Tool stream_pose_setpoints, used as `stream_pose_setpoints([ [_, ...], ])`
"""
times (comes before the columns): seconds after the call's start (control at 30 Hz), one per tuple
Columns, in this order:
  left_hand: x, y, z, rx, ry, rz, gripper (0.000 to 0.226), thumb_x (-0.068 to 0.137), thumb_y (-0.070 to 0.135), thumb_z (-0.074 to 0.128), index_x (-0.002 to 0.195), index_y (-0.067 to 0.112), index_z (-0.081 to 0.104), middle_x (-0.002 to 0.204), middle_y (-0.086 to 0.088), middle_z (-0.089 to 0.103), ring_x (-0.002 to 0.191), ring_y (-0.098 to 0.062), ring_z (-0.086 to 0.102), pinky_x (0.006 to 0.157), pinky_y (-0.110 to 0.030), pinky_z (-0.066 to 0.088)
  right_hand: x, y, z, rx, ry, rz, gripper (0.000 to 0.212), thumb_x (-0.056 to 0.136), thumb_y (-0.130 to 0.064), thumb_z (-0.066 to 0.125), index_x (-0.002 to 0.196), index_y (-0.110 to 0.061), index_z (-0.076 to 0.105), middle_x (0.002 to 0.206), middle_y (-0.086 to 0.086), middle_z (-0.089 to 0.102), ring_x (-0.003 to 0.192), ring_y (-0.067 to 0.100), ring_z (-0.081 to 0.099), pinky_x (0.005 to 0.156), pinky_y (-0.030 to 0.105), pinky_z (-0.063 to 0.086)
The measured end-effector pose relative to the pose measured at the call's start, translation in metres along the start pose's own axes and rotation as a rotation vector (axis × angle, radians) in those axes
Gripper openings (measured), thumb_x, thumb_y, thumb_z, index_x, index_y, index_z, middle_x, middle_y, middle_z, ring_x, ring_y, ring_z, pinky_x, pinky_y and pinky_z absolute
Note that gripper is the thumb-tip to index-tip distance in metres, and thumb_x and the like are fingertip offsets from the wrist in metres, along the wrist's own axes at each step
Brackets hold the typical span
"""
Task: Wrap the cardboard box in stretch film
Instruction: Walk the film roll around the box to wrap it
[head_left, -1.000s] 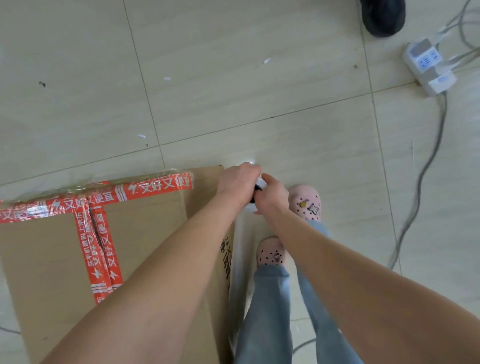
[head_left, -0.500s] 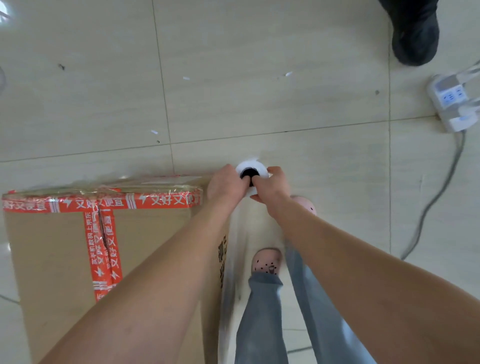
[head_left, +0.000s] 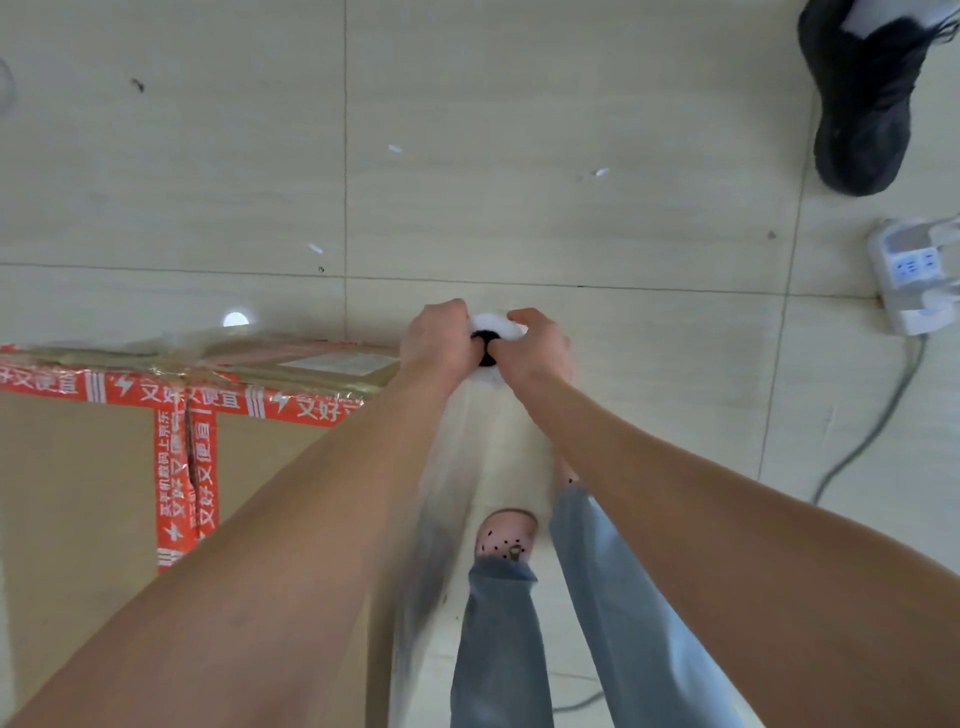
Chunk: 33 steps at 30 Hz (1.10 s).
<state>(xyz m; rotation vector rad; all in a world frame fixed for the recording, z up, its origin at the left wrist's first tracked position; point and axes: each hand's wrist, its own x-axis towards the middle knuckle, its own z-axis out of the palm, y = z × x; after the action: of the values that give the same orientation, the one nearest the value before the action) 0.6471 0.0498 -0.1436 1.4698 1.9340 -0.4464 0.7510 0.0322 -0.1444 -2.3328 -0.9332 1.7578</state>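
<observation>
The person is standing beside the cardboard box (head_left: 104, 493), which is sitting on the tiled floor (head_left: 519, 130) at the lower left, its top crossed with red printed tape (head_left: 182, 467). Both hands are closing around the top end of a roll of stretch film (head_left: 493, 332), held upright just past the box's far right corner: the left hand (head_left: 439, 338) is gripping one side and the right hand (head_left: 535, 345) the other, so the roll can turn while staying level. A sheet of film (head_left: 447, 493) is trailing back along the box's right side, seemingly pulled taut, though it is blurred here. Some crinkled film is already lying over the box's far top edge. A power strip (head_left: 914, 275) and a dark shoe (head_left: 867, 98) are lying well apart to the right.
</observation>
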Motion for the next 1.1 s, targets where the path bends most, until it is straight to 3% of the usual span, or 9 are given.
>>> stream_pose_setpoints([
  [0.13, 0.014, -0.014, -0.016, -0.235, 0.036, -0.194, 0.022, 0.086, 0.024, 0.055, 0.094, 0.004, 0.059, 0.100, -0.016, 0.064, 0.094, -0.033, 0.060, 0.064, -0.029, 0.036, 0.009, -0.025, 0.008, 0.116, -0.097, 0.027, 0.057, 0.084, -0.018, 0.059, 0.138, -0.021, 0.042, 0.123, 0.003, 0.056, 0.105, 0.024, 0.060, 0.081, 0.030, 0.051],
  [0.27, 0.022, -0.023, -0.022, -0.259, -0.062, -0.292, 0.030, 0.090, 0.027, 0.053, 0.105, 0.002, 0.059, 0.108, -0.016, 0.064, 0.094, -0.032, 0.058, 0.067, -0.029, 0.036, 0.015, -0.044, 0.020, 0.208, -0.171, 0.094, 0.048, 0.085, -0.009, 0.052, 0.132, -0.016, 0.046, 0.109, 0.003, 0.053, 0.083, 0.025, 0.061, 0.080, 0.041, 0.058],
  [0.37, 0.024, -0.022, -0.023, -0.293, -0.097, -0.253, 0.035, 0.089, 0.028, 0.056, 0.114, 0.003, 0.056, 0.113, -0.015, 0.064, 0.097, -0.030, 0.058, 0.072, -0.030, 0.039, 0.018, -0.048, 0.019, 0.182, -0.135, 0.096, 0.039, 0.085, -0.005, 0.049, 0.123, -0.012, 0.052, 0.109, 0.005, 0.056, 0.084, 0.027, 0.062, 0.078, 0.043, 0.059],
  [0.47, 0.025, -0.022, -0.028, -0.373, -0.058, -0.155, 0.055, 0.086, 0.024, 0.062, 0.137, 0.013, 0.044, 0.128, -0.009, 0.059, 0.116, -0.027, 0.055, 0.092, -0.030, 0.042, 0.017, -0.048, 0.017, 0.205, -0.156, 0.116, 0.036, 0.086, -0.001, 0.047, 0.119, -0.012, 0.055, 0.113, 0.007, 0.058, 0.100, 0.029, 0.062, 0.076, 0.040, 0.059],
  [0.6, 0.032, -0.022, -0.034, -0.153, -0.106, 0.023, 0.065, 0.084, 0.021, 0.064, 0.144, 0.022, 0.038, 0.130, -0.009, 0.058, 0.120, -0.028, 0.053, 0.096, -0.033, 0.042, 0.021, -0.049, 0.022, 0.198, -0.132, 0.148, 0.046, 0.087, -0.002, 0.047, 0.132, -0.014, 0.049, 0.120, 0.008, 0.058, 0.097, 0.031, 0.064, 0.077, 0.042, 0.059],
  [0.7, 0.039, -0.018, -0.038, -0.093, -0.134, 0.053, 0.048, 0.083, 0.017, 0.060, 0.130, 0.023, 0.054, 0.125, -0.009, 0.061, 0.116, -0.029, 0.056, 0.091, -0.032, 0.044, 0.022, -0.051, 0.020, 0.226, -0.142, 0.193, 0.055, 0.084, -0.005, 0.052, 0.137, -0.016, 0.044, 0.113, 0.009, 0.062, 0.081, 0.026, 0.065, 0.081, 0.044, 0.058],
  [0.8, 0.047, -0.014, -0.042, -0.074, -0.170, 0.034, 0.013, 0.078, 0.010, 0.056, 0.085, 0.021, 0.057, 0.096, -0.006, 0.064, 0.099, -0.029, 0.061, 0.069, -0.028, 0.042, 0.025, -0.052, 0.017, 0.249, -0.189, 0.244, 0.066, 0.085, -0.006, 0.057, 0.145, -0.020, 0.033, 0.127, 0.010, 0.057, 0.096, 0.027, 0.064, 0.085, 0.042, 0.056],
  [0.97, 0.065, -0.017, -0.049, -0.192, -0.193, -0.045, 0.010, 0.072, 0.025, 0.067, 0.076, 0.017, 0.066, 0.085, -0.003, 0.068, 0.084, -0.026, 0.065, 0.060, -0.026, 0.044, 0.033, -0.065, 0.027, 0.295, -0.138, 0.222, 0.060, 0.079, -0.002, 0.054, 0.137, -0.018, 0.048, 0.124, 0.010, 0.061, 0.099, 0.029, 0.065, 0.075, 0.041, 0.060],
  [1.1, 0.067, -0.028, -0.060, -0.225, -0.171, -0.019, 0.010, 0.076, 0.012, 0.057, 0.067, 0.013, 0.055, 0.082, -0.009, 0.065, 0.083, -0.030, 0.063, 0.057, -0.026, 0.037, 0.035, -0.076, 0.035, 0.261, -0.094, 0.181, 0.060, 0.078, -0.005, 0.058, 0.136, -0.019, 0.050, 0.123, 0.009, 0.063, 0.104, 0.028, 0.064, 0.086, 0.043, 0.056],
])
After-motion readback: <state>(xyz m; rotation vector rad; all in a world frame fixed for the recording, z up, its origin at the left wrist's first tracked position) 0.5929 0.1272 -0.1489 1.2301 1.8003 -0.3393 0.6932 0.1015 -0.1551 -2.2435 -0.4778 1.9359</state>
